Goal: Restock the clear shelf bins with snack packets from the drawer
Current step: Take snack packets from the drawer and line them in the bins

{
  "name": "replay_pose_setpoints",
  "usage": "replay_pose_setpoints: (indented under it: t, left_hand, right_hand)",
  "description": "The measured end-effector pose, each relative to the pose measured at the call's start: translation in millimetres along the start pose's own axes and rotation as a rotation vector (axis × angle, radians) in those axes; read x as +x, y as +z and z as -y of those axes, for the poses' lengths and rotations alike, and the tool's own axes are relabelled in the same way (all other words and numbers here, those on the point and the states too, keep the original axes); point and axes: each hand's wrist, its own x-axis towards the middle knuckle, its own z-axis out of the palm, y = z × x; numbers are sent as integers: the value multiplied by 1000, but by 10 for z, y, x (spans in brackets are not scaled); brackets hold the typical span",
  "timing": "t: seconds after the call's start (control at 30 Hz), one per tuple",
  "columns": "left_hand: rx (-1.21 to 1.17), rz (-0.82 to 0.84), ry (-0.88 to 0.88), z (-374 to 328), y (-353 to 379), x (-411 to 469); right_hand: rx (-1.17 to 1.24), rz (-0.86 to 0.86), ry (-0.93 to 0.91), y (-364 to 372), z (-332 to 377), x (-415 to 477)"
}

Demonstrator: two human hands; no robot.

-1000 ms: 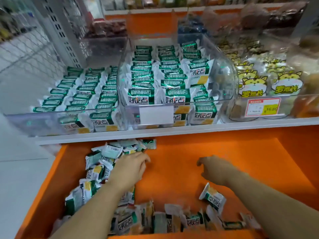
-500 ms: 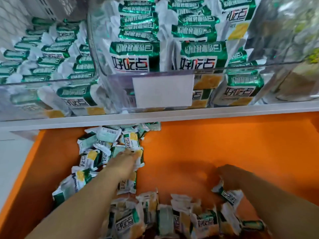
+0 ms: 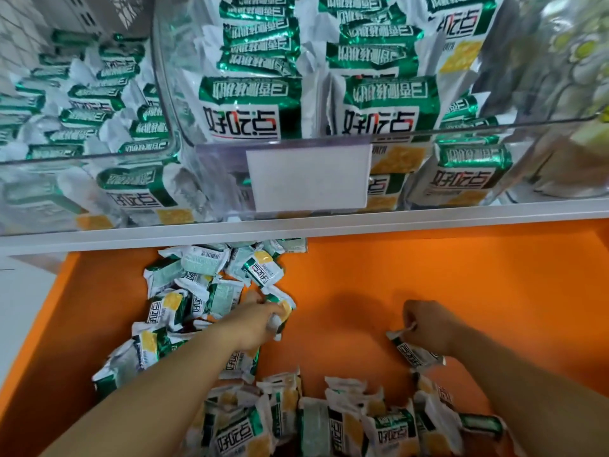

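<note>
Green-and-white snack packets lie loose in the orange drawer (image 3: pixel 461 275), heaped at the left (image 3: pixel 197 291) and along the near edge (image 3: pixel 329 423). My left hand (image 3: pixel 260 321) reaches into the left heap and grips one packet (image 3: pixel 280 313) at its right side. My right hand (image 3: pixel 425 324) pinches the crimped end of another packet (image 3: pixel 415 352), which hangs below the fingers over the drawer floor. Above, the clear middle bin (image 3: pixel 329 133) holds upright rows of the same packets, and the clear left bin (image 3: pixel 82 120) holds several more.
A white shelf edge (image 3: pixel 395 219) runs across between bins and drawer. A blank white label holder (image 3: pixel 308 178) fronts the middle bin. A further clear bin (image 3: pixel 566 94) with yellowish packets sits at the right. The drawer's middle and right floor shows bare orange.
The view has moved in closer. My left hand has closed on a packet in the heap. My right hand has lifted a packet by its end from the drawer floor.
</note>
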Motion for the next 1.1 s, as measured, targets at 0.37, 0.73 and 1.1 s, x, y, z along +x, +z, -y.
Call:
replay_pose_setpoints:
  t: [0.37, 0.73, 1.1]
  left_hand:
    - [-24, -103, 161, -426, 195, -87]
    - [-384, -148, 305, -882, -308, -744]
    - [-882, -111, 413, -1293, -669, -1875]
  right_hand:
    - [199, -59, -85, -56, 226, -17]
    - [436, 84, -275, -777, 676, -795]
    - [368, -186, -487, -1517, 914, -2262]
